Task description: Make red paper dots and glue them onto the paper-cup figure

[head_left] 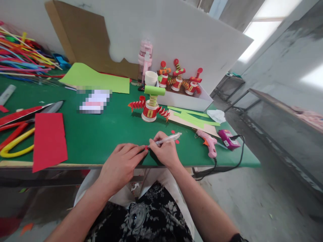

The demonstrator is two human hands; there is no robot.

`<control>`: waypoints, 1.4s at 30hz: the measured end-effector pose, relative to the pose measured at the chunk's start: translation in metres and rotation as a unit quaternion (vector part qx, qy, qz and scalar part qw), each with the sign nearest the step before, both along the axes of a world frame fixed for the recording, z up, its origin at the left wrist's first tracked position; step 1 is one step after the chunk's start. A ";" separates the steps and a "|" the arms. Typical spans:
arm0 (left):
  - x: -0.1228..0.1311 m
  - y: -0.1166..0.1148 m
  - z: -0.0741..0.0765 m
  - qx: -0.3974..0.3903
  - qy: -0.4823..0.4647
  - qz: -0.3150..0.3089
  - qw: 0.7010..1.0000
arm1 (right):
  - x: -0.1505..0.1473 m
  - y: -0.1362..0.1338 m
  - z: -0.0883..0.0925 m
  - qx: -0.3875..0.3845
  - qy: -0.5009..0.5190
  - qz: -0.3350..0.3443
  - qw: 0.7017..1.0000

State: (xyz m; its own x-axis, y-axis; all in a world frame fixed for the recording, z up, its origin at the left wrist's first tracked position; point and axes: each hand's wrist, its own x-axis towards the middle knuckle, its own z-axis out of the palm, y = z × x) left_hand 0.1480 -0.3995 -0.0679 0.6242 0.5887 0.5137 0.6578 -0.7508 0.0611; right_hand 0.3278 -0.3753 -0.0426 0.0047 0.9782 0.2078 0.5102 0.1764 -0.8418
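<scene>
My right hand (164, 149) is closed around a clear pen (169, 138), its tip down at a small red paper piece (146, 147) on the green tabletop. Fingertips of my left hand (123, 159) press on the table at the left edge of that piece; the fingers lie extended. Two more small red paper dots (173, 131) lie just beyond my right hand. Behind my hands stands a paper-cup figure (149, 111) with folded red arms, a coiled yellow-green neck and a green paper roll on top.
A pink glue gun (209, 141) with a cord lies right, by a purple box (229, 139). Left are red paper (50, 139), scissors (17, 148) and pipe cleaners (22, 53). At the back, a white box (185, 102) holds several similar figures, near green strips (193, 119).
</scene>
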 end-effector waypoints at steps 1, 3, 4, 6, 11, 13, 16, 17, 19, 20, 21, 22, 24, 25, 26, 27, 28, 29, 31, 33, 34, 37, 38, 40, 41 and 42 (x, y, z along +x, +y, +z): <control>0.000 0.000 0.000 -0.002 -0.001 0.002 1.000 | 0.000 0.000 0.000 0.001 -0.001 0.000 1.000; 0.000 0.000 -0.001 -0.003 -0.001 0.002 1.000 | 0.000 0.000 0.000 0.002 -0.002 -0.001 1.000; 0.000 0.000 -0.001 -0.004 -0.001 0.002 1.000 | 0.000 0.000 0.001 0.002 -0.003 -0.002 1.000; 0.000 0.000 -0.002 -0.003 0.000 0.001 1.000 | 0.000 0.000 0.000 -0.002 -0.004 -0.004 1.000; 0.000 0.000 -0.001 -0.005 0.002 -0.001 1.000 | 0.000 0.000 0.000 0.002 -0.001 -0.001 1.000; 0.000 0.000 -0.002 -0.004 -0.002 -0.001 1.000 | 0.001 0.000 0.000 0.003 0.000 0.001 1.000; 0.000 0.000 -0.002 -0.005 -0.004 0.001 1.000 | 0.001 0.000 0.000 0.000 -0.001 0.001 1.000; 0.000 0.000 -0.002 -0.005 -0.003 0.001 1.000 | 0.001 0.000 0.000 0.000 -0.002 0.001 1.000; 0.000 0.000 -0.001 0.001 -0.001 -0.002 1.000 | 0.001 0.000 -0.001 -0.002 -0.002 0.001 1.000; 0.000 0.000 -0.001 0.003 -0.001 -0.004 1.000 | 0.001 0.000 -0.001 -0.002 -0.001 0.001 1.000; 0.000 0.000 -0.001 0.004 -0.001 -0.005 1.000 | 0.000 0.000 -0.001 -0.003 0.001 0.003 1.000; 0.000 0.000 0.000 0.003 -0.001 -0.005 1.000 | 0.000 0.000 -0.001 -0.004 0.003 0.005 1.000; 0.000 0.000 0.000 -0.006 0.001 -0.002 1.000 | 0.001 0.000 -0.001 -0.004 0.007 0.008 1.000; 0.000 0.000 -0.001 -0.011 0.000 -0.001 1.000 | 0.001 0.000 0.000 -0.005 0.008 0.009 1.000; 0.000 0.000 -0.001 -0.016 -0.001 0.000 1.000 | 0.001 0.000 0.000 -0.006 0.006 0.010 1.000; 0.000 0.000 -0.002 -0.020 -0.003 0.000 1.000 | 0.001 0.000 0.000 -0.007 0.004 0.009 1.000; -0.001 0.000 -0.002 -0.022 -0.006 0.001 1.000 | 0.001 0.000 0.000 -0.008 0.002 0.009 1.000; -0.001 0.000 -0.003 -0.022 -0.009 0.002 1.000 | 0.001 0.000 0.000 -0.008 0.001 0.009 1.000; 0.000 0.000 -0.004 -0.022 -0.011 0.002 1.000 | 0.001 0.000 0.000 -0.007 0.001 0.010 1.000; 0.000 0.000 -0.005 -0.022 -0.012 0.001 1.000 | 0.001 0.001 0.000 -0.007 0.002 0.011 1.000; 0.000 0.000 -0.005 -0.021 -0.011 0.000 1.000 | 0.001 0.001 -0.001 -0.006 0.002 0.010 1.000; 0.000 0.000 -0.003 -0.014 -0.005 0.000 1.000 | 0.001 0.001 -0.001 -0.005 0.002 0.011 1.000; 0.000 0.000 -0.003 -0.012 -0.003 0.001 1.000 | 0.001 0.001 -0.001 -0.006 0.003 0.012 1.000; 0.000 0.000 -0.002 -0.006 0.000 0.000 1.000 | 0.001 0.000 0.000 -0.006 0.006 0.015 1.000; 0.000 0.000 -0.001 -0.003 0.000 -0.001 1.000 | 0.002 0.000 0.000 -0.006 0.008 0.016 1.000; 0.000 0.000 -0.001 0.001 0.000 -0.001 1.000 | 0.002 0.000 0.000 -0.005 0.010 0.017 1.000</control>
